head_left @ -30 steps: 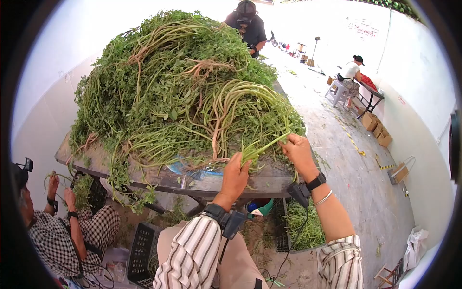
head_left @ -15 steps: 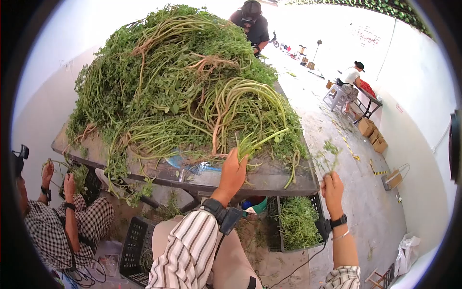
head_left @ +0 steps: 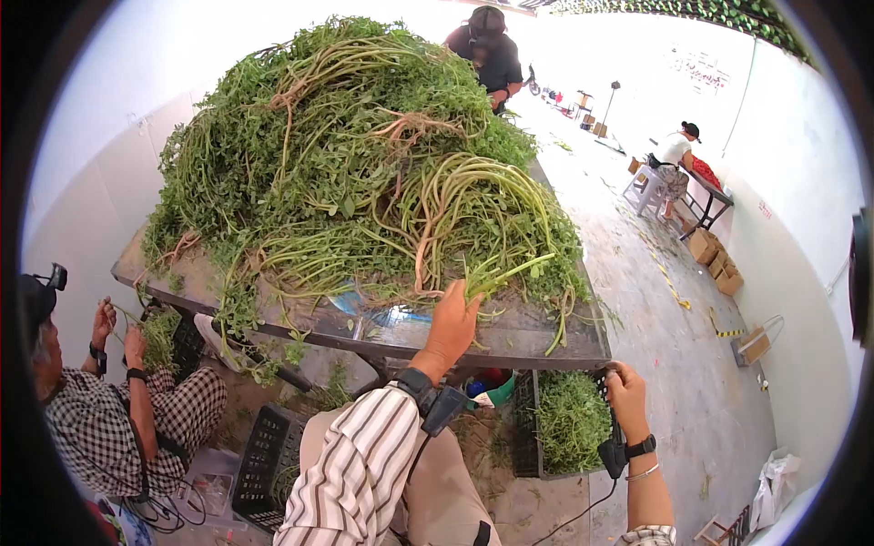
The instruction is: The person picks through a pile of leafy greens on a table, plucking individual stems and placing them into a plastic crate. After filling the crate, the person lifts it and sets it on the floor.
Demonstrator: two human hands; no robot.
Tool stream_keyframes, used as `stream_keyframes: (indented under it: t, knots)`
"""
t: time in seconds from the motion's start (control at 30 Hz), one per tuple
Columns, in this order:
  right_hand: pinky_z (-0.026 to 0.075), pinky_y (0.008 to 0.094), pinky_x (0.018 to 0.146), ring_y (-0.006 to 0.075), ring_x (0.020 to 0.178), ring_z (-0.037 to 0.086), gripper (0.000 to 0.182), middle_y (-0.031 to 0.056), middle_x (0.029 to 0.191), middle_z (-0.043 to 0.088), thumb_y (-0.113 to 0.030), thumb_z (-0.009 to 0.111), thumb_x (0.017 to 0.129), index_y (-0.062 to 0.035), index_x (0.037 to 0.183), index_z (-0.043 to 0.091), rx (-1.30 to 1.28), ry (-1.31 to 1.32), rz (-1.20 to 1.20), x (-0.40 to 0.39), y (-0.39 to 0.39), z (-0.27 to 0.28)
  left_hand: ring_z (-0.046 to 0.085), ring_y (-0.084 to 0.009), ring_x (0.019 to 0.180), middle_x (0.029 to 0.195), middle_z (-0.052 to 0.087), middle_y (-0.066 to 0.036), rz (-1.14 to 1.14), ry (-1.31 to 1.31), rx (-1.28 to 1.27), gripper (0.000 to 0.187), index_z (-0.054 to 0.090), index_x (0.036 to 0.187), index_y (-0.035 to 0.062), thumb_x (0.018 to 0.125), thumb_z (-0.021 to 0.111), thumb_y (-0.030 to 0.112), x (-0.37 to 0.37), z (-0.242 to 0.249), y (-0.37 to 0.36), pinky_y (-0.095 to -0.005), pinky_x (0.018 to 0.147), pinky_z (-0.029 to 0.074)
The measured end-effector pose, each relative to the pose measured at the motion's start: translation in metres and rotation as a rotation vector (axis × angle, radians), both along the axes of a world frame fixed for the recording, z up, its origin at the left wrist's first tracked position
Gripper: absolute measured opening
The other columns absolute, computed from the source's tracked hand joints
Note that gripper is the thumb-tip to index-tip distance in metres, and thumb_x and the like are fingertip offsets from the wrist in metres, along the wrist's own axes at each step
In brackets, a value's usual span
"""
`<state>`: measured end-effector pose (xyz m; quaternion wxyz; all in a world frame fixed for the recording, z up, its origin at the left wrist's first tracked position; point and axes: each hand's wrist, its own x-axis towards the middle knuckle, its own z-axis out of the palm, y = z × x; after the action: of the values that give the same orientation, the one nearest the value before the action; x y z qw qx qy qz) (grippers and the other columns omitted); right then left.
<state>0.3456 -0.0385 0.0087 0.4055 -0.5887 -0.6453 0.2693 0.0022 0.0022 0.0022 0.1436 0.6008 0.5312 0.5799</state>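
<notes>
Green stems (head_left: 496, 273) clasped by left hand (head_left: 452, 325) at worktop (head_left: 537, 332) edge, pointing up-right; right hand (head_left: 626, 397) lower, over crate (head_left: 566, 423), seemingly empty.

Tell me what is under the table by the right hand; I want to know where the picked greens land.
Under the table edge stands a black crate filled with green sprigs, the right hand at its rim. A green and red container sits beside it, mostly hidden.

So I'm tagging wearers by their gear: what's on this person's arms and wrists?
Left arm: long white sleeve with dark stripes, and a black strap on the wrist carrying a dark boxy device behind the left hand. Right hand: black wristband, thin light bracelet, black device with a trailing cable, striped cuff further up.
</notes>
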Motion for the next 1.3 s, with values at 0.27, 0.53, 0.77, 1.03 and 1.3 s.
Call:
stream_keyframes:
  t: [0.27,0.53,0.77,1.03,1.3]
  knots:
    - [0.044,0.0237,0.055,0.0083,0.06,0.053,0.019,0.0036,0.078,0.058,-0.005,0.054,0.088,0.0023,0.104,0.062,0.027,0.061,0.303,-0.084,-0.011,0.048,0.052,-0.0422,0.086,0.092,0.05,-0.018,0.008,0.437,0.073,0.022,0.048,0.101,0.0017,0.082,0.056,0.001,-0.019,0.017,-0.013,-0.0476,0.071,0.043]
    - [0.048,0.0321,0.07,0.0256,0.081,0.058,0.023,0.0124,0.091,0.06,-0.005,0.057,0.083,0.0023,0.104,0.06,0.212,-0.118,0.566,-0.131,-0.008,0.063,0.06,-0.0297,0.078,0.085,0.054,-0.009,0.152,0.943,0.066,0.022,0.053,0.092,0.008,0.072,0.057,-0.001,-0.054,0.037,-0.003,-0.0407,0.071,0.044]
    - [0.047,0.0282,0.069,0.0183,0.082,0.056,0.03,0.0086,0.106,0.053,-0.006,0.057,0.085,-0.0011,0.115,0.056,0.166,-0.056,0.639,-0.166,-0.001,0.076,0.059,-0.0285,0.08,0.085,0.054,-0.009,0.212,0.984,0.071,0.022,0.054,0.092,0.0062,0.072,0.063,0.007,-0.042,0.018,0.005,-0.0395,0.074,0.04]
    - [0.048,0.0363,0.077,0.0312,0.087,0.057,0.031,0.0174,0.108,0.053,-0.005,0.059,0.082,0.0027,0.112,0.056,0.29,-0.196,0.709,-0.176,0.042,0.048,0.051,-0.0282,0.091,0.091,0.049,-0.011,0.157,0.768,0.052,0.038,0.055,0.096,0.0048,0.074,0.073,0.029,-0.011,0.013,-0.007,-0.0395,0.078,0.035]
    - [0.048,0.0369,0.077,0.0334,0.086,0.059,0.027,0.0184,0.095,0.06,-0.01,0.06,0.081,0.0046,0.104,0.06,0.146,-0.24,0.686,-0.179,0.058,0.057,0.052,-0.0303,0.091,0.092,0.05,-0.011,0.134,0.607,0.092,0.031,0.056,0.098,0.0068,0.075,0.071,0.021,-0.012,0.009,-0.009,-0.0401,0.077,0.035]
